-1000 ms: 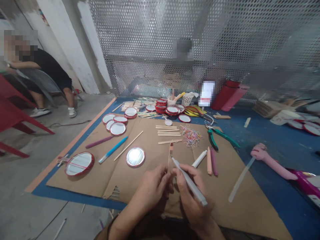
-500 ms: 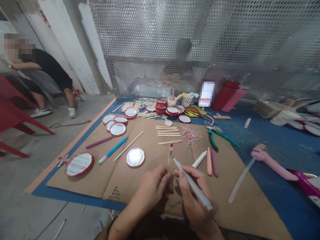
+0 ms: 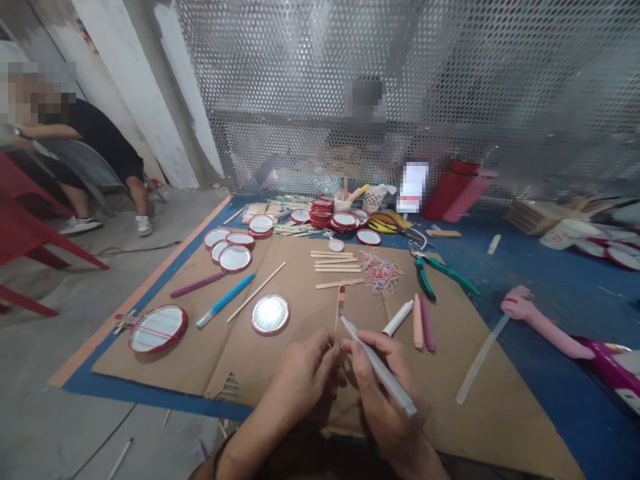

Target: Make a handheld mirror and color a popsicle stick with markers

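One thin wooden stick point(image 3: 336, 323) and one pale grey pen point(image 3: 373, 357) held tip to tip

The stick is gripped upright in the closed fingertips of the left hand point(image 3: 307, 377), while the pen is held slanting in the closed right hand point(image 3: 375, 407), its tip brought just beside the stick's upper part. Whether the two are touching cannot be told. Both are held low over a brown cardboard sheet point(image 3: 450, 407), with the hands set close together and the knuckles nearly meeting. Good control is favoured by this close pairing, and a small, steady pinch is best kept near the tip.

Ahead of the hands, a red-rimmed round mirror point(image 3: 270, 314) is laid to the left, and a white tube point(image 3: 398, 318) with a pink stick point(image 3: 418, 323) and a purple stick point(image 3: 428, 325) is placed to the right, just clear of the right hand. Loose rubber bands point(image 3: 381, 272) and flat craft sticks point(image 3: 337, 265) are spread further up. Bare cardboard is left beside the right hand out to the sheet's slanting edge, and a torn notch point(image 3: 227, 388) is cut into the near edge left of the left forearm
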Demonstrator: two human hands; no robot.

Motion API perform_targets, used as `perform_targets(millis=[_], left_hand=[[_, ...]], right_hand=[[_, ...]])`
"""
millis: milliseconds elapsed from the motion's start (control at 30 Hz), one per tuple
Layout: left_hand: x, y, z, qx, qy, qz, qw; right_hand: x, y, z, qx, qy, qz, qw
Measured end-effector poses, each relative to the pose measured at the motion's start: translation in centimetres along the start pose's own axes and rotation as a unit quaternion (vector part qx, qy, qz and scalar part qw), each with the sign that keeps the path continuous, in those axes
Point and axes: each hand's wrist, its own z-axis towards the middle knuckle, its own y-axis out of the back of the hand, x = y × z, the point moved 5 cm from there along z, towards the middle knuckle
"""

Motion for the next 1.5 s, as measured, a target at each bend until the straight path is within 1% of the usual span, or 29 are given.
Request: perform_targets(millis=[33, 200, 367, 400, 567, 700, 767, 967, 1200, 1400, 1500], left_hand=[[-0.08, 0.03, 0.01, -0.001, -0.001, 0.002, 1.0], [-0.13, 0.02, 0.01, 0.004, -0.006, 0.001, 1.0], [-0.08, 0.12, 0.02, -0.005, -0.005, 0.009, 1.0], [-0.08, 0.11, 0.02, -0.004, -0.003, 0.005, 1.0], [-0.09, -0.02, 0.04, 0.004, -0.004, -0.008, 1.0], [0.0, 0.08, 0.0, -0.007, -0.011, -0.005, 1.0], [0.08, 0.09, -0.04, -0.01, -0.011, -0.009, 1.0], [0.56, -0.2, -0.08, 0.006, -0.004, -0.024, 1.0], [0.74, -0.28, -0.03, 0.013, -0.003, -0.018, 1.0], [0.39, -0.22, -0.04, 0.012, -0.003, -0.01, 1.0], [0.48, -0.27, -0.01, 0.012, -0.006, -0.011, 1.0]], right_hand=[[-0.07, -0.04, -0.01, 0.003, -0.001, -0.003, 1.0], [-0.11, 0.24, 0.06, -0.032, -0.011, -0.008, 0.999], [-0.1, -0.1, -0.1, 0.008, -0.002, 0.0, 1.0], [-0.12, -0.09, -0.11, 0.007, -0.001, -0.004, 1.0], [-0.12, 0.26, 0.08, -0.032, -0.018, -0.003, 0.999], [0.22, 0.07, 0.23, -0.009, 0.006, -0.007, 1.0], [0.17, -0.09, 0.23, 0.004, 0.007, -0.012, 1.0], [-0.25, 0.38, 0.15, -0.053, -0.032, -0.019, 0.998], [-0.31, 0.19, 0.22, -0.039, -0.033, -0.001, 0.999], [0.01, 0.18, 0.45, -0.027, -0.01, -0.01, 1.0], [0.17, 0.29, 0.47, -0.032, -0.006, -0.011, 0.999]])
